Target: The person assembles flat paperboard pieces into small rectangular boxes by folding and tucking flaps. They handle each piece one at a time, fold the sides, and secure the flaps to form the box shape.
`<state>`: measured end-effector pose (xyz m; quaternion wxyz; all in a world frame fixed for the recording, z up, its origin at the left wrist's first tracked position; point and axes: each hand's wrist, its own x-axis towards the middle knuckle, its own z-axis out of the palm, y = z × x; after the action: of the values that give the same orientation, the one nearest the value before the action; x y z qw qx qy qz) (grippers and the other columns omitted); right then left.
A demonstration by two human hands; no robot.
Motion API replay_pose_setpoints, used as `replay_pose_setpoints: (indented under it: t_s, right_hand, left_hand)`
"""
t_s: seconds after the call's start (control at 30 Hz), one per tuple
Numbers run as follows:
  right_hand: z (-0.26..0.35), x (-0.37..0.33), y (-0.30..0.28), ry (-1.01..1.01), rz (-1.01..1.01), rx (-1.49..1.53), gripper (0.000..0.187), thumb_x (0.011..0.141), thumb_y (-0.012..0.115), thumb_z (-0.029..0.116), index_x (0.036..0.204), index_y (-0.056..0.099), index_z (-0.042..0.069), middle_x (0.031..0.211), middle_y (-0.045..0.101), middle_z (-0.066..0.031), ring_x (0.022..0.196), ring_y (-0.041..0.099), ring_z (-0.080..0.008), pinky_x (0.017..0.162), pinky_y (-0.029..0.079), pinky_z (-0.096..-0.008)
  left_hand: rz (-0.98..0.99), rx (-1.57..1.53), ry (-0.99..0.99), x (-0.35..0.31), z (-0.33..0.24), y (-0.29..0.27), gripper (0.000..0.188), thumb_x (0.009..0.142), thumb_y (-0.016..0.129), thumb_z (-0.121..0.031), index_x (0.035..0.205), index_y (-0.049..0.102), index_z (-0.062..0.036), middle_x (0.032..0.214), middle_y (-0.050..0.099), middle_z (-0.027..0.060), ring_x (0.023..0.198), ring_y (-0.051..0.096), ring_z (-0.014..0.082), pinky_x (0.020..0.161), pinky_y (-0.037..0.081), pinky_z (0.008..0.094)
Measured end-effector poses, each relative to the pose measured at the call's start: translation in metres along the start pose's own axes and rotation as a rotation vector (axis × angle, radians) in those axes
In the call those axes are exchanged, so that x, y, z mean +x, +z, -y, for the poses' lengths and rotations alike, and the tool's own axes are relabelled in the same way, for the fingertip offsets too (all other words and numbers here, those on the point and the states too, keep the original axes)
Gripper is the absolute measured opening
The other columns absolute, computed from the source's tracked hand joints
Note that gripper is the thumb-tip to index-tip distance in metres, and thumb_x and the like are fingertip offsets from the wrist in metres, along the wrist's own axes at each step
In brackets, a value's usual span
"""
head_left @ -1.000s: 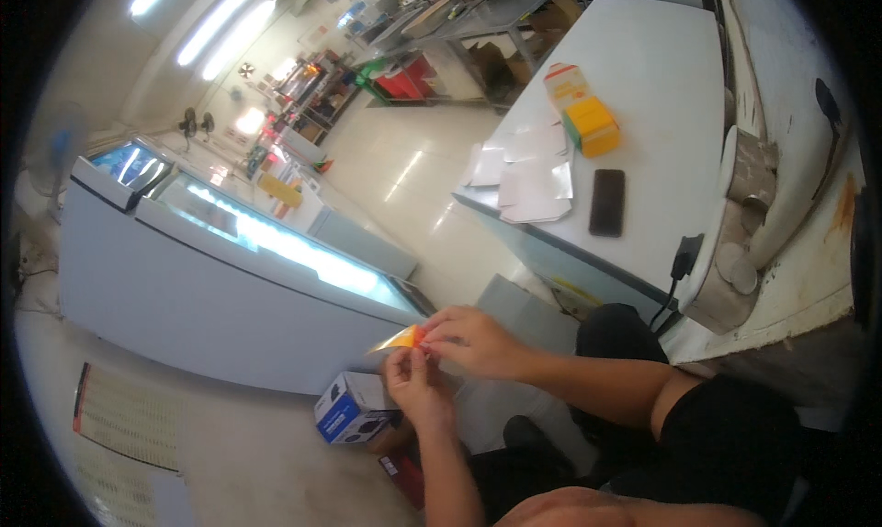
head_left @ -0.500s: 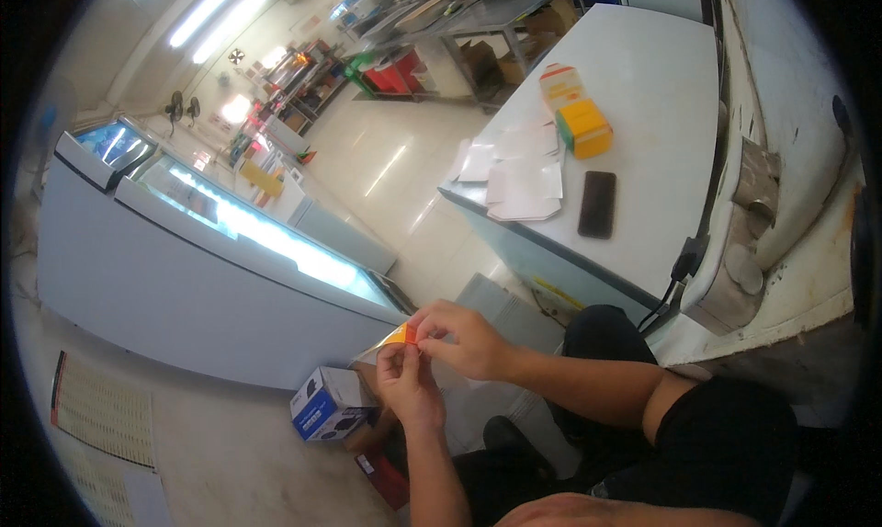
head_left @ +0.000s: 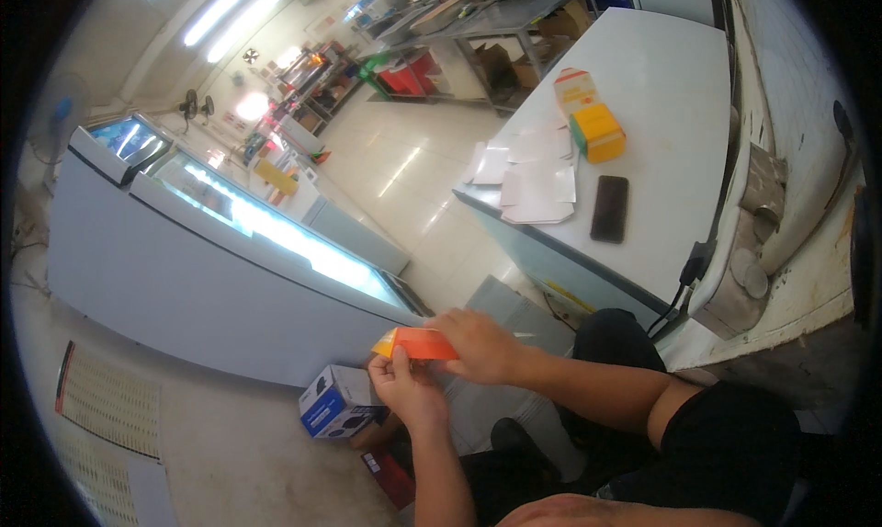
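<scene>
An orange and yellow folded carton is held up in front of me between both hands. My left hand pinches its lower left part, thumb on the orange face. At its right end my right hand closes around it, and the fingers there partly hide the carton. On the white-topped counter to the right stand a yellow and green box and an open yellow and white box. Flat white carton blanks lie in a pile at the counter's edge, with a black phone beside them.
A long white display case with lit glass runs along the left. Below my hands, a blue and white box sits on the floor by a dark red box. A black cable plug hangs at the counter's right side.
The carton has turned and now shows a broad orange face. My right hand has shifted to its right end. The whole view has swung slightly, moving the surroundings a little right.
</scene>
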<state>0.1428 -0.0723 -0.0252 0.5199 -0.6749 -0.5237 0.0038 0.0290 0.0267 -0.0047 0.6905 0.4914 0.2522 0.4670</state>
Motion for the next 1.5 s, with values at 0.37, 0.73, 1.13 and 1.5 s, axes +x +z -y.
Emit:
replay_pose_setpoints:
  t_s: [0.37, 0.73, 1.13, 1.5]
  right_hand:
    - [-0.014, 0.003, -0.002, 0.251, 0.204, -0.159, 0.022, 0.095, 0.064, 0.014, 0.114, 0.075, 0.011, 0.108, 0.071, -0.0183, 0.105, 0.067, -0.0393, 0.091, 0.054, -0.0518]
    - [0.003, -0.001, 0.007, -0.104, -0.152, -0.042, 0.024, 0.091, 0.069, 0.013, 0.113, 0.076, 0.006, 0.103, 0.075, -0.0174, 0.097, 0.070, -0.0358, 0.085, 0.056, -0.0472]
    - [0.014, -0.001, 0.001, 0.172, -0.207, 0.466, 0.027, 0.094, 0.071, 0.006, 0.120, 0.073, -0.001, 0.101, 0.076, -0.0173, 0.089, 0.074, -0.0242, 0.081, 0.058, -0.0343]
    - [0.007, -0.003, 0.001, 0.110, -0.010, 0.553, 0.063, 0.096, 0.069, 0.013, 0.153, 0.046, -0.001, 0.145, 0.060, -0.0257, 0.118, 0.070, -0.0373, 0.099, 0.059, -0.0444]
  left_hand:
    - [-0.177, -0.031, 0.031, 0.013, -0.013, -0.026, 0.028, 0.109, 0.060, -0.025, 0.128, 0.050, -0.0076, 0.120, 0.064, 0.0096, 0.110, 0.067, 0.0242, 0.091, 0.059, 0.0411]
    - [-0.012, 0.009, -0.182, -0.008, -0.005, 0.011, 0.035, 0.107, 0.066, -0.017, 0.137, 0.054, -0.0034, 0.127, 0.063, 0.0100, 0.112, 0.067, 0.0231, 0.092, 0.057, 0.0388]
    - [0.025, 0.728, 0.563, -0.011, 0.020, -0.006, 0.019, 0.101, 0.070, -0.006, 0.116, 0.068, 0.0048, 0.106, 0.072, 0.0107, 0.099, 0.067, 0.0187, 0.089, 0.053, 0.0330]
    - [0.102, 1.026, 0.665, -0.018, 0.001, 0.018, 0.020, 0.097, 0.069, -0.005, 0.116, 0.069, -0.0005, 0.097, 0.064, 0.0163, 0.090, 0.068, 0.0321, 0.079, 0.054, 0.0413]
